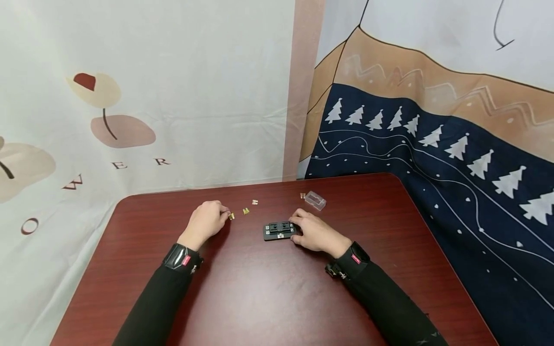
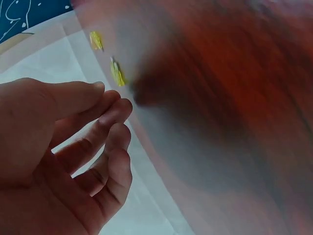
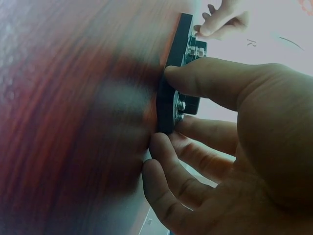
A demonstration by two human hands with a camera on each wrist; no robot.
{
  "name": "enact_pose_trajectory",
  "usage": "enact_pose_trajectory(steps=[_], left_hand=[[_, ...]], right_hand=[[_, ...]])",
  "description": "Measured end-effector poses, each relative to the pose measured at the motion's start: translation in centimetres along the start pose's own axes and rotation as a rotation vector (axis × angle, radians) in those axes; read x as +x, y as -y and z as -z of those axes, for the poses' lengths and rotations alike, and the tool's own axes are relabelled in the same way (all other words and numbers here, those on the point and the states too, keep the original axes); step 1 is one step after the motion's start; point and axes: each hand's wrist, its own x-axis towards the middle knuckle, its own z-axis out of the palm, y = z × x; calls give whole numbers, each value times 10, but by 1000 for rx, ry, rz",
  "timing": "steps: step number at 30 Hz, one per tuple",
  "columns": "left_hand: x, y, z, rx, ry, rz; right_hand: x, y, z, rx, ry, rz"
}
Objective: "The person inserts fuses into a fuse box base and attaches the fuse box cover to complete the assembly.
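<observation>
Near the middle of the table, a black fuse holder (image 1: 277, 230) with metal screws lies flat. My right hand (image 1: 315, 231) grips its right end; in the right wrist view the thumb (image 3: 195, 81) presses on one edge and the fingers curl at the end and other side. To the left, my left hand (image 1: 207, 221) has its fingertips beside a small yellow blade fuse (image 1: 232, 216). In the left wrist view that fuse lies just beyond the loosely bent fingers, with nothing visible between them. A second yellow blade fuse (image 1: 245, 210) lies a little farther away.
A pale blade fuse (image 1: 255, 202) lies behind the yellow ones. A clear plastic box (image 1: 315, 200) stands behind my right hand, with a small brownish fuse (image 1: 302, 195) at its left. The reddish-brown table (image 1: 259, 298) ends at hanging printed cloths (image 1: 216, 96).
</observation>
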Motion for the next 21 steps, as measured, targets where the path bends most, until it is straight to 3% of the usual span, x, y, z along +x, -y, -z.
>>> enact_pose_trajectory(steps=[11,21], left_hand=[[5,-8,-4,17,28,27],[3,-7,-10,27,1,32]], right_hand=[[1,-1,-2,3,-11,-2],[2,0,-2,-11,-11,7]])
